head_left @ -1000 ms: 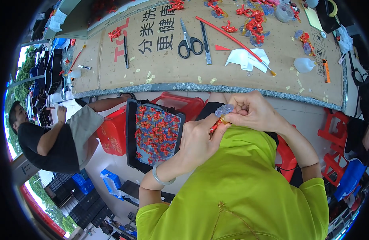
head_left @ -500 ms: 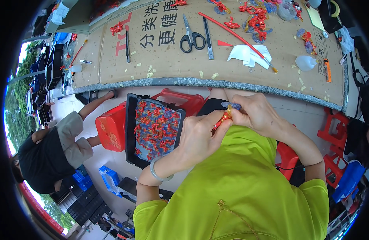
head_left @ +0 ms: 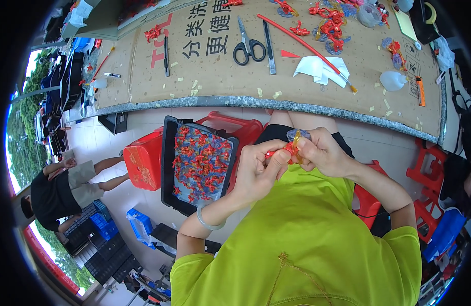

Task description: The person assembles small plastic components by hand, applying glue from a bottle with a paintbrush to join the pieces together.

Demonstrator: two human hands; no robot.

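Note:
Over my lap, both hands grip one small red figurine [head_left: 291, 148] with a yellow band and a translucent blue-purple base. My left hand [head_left: 261, 166] pinches its red end between thumb and fingers. My right hand [head_left: 322, 153] closes round the end with the yellow band and the base. Fingers cover much of the figurine. To the left of my left hand, a black tray [head_left: 167, 168] holds many similar red and blue-purple figurines [head_left: 202, 158].
A cardboard-covered table [head_left: 159, 92] lies ahead, with scissors [head_left: 248, 50], a red-handled brush [head_left: 307, 47], a craft knife [head_left: 269, 48], white tissue [head_left: 322, 70], a squeeze bottle [head_left: 393, 80] and more figurines [head_left: 331, 28]. Red stools [head_left: 143, 161] stand near the tray. A person [head_left: 57, 188] is at the left.
My left hand has opened its grip a little and turned, showing more of the figurine's red part. My right hand has shifted slightly lower. The person at the left has moved away from the table.

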